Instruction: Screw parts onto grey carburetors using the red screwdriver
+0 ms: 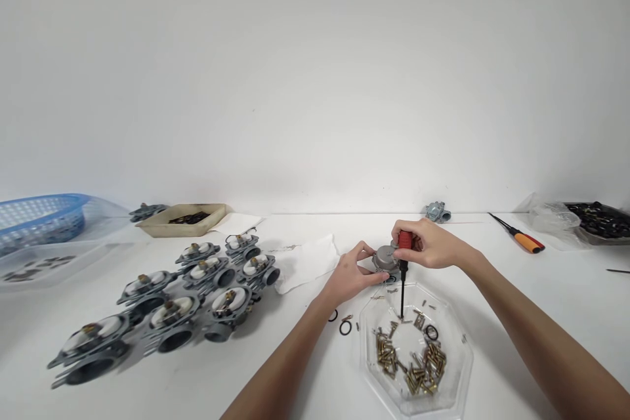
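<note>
My left hand [355, 269] grips a grey carburetor [385, 258] by its side, thumb in front and fingers behind; its rounded cover faces up. In my right hand [428, 244] is a screwdriver [404, 251] with a red and black handle, its shaft pointing down. The tip reaches over a clear octagonal tray [367, 335] holding brass screws [418, 374], small pins and a black ring [432, 333]. Whether the tip touches a part there I cannot tell. Left of the tray, another black O-ring [345, 328] lies on the table.
Several open carburetors [170, 315] stand at the left, near a white cloth [310, 262]. Behind are a beige tray [216, 211] and a blue basket [73, 200]. A carburetor [437, 211] sits by the wall; orange-handled pliers [524, 239] and a tray of black parts [603, 218] are right.
</note>
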A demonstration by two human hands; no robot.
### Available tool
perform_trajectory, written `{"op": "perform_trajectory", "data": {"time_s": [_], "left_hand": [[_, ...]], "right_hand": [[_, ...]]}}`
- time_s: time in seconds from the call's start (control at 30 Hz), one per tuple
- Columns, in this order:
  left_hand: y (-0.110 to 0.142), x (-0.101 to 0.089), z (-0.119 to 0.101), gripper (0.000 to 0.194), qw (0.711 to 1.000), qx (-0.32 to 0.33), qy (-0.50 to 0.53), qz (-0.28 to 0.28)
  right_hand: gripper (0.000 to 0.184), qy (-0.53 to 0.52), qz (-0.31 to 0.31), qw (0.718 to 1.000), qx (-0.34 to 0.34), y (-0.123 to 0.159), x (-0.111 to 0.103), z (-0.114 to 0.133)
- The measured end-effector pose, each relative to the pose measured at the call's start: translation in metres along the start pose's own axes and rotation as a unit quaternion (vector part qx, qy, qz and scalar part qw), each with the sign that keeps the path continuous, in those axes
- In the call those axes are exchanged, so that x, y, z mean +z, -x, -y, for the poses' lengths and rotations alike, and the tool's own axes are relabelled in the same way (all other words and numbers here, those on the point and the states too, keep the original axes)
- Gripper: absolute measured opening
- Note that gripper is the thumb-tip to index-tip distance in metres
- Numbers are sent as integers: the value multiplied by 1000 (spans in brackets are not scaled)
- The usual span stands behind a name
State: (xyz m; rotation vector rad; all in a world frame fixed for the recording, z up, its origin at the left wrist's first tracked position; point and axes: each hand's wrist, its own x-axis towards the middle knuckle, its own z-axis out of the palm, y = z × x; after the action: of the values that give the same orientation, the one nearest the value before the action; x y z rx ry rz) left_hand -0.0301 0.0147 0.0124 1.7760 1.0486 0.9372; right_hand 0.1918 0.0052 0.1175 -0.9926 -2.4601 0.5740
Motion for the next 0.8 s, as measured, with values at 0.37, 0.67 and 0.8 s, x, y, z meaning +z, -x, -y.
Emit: {"op": "perform_trajectory", "data": {"time_s": [0.37, 0.67, 0.8], "left_hand": [[2, 3, 1, 47, 1000, -11, -25, -15], [2, 4, 2, 45, 1000, -3, -20, -10], [2, 4, 0, 45, 1000, -5, -16, -4]], "right_hand": [[23, -82, -136, 987, 9, 9, -26, -3], [26, -127, -299, 946, 24, 4, -22, 0], [25, -99, -309, 946, 25, 1, -14, -2]]}}
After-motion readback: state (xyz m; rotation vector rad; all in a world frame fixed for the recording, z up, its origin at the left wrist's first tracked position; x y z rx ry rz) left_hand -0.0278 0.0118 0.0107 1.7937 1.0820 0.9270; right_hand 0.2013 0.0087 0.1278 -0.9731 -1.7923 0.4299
